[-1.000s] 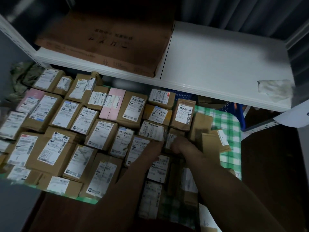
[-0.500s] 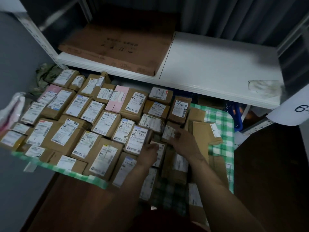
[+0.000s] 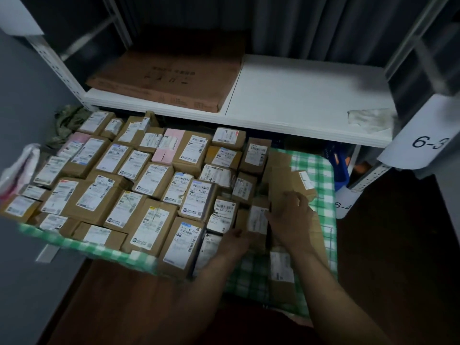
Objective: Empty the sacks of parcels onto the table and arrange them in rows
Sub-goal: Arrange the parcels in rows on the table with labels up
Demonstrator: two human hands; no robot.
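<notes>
as the right hand grips a parcel, the left hand's hold is unclear.

white metal shelf, above and beyond the fingers. dark ribbed curtain or panel behind it. grey wall, far left of the fingers. dark brown floor, right of and nearer than the fingers. counter in green-check cloth, under the fingers. lighting dim.
</notes>
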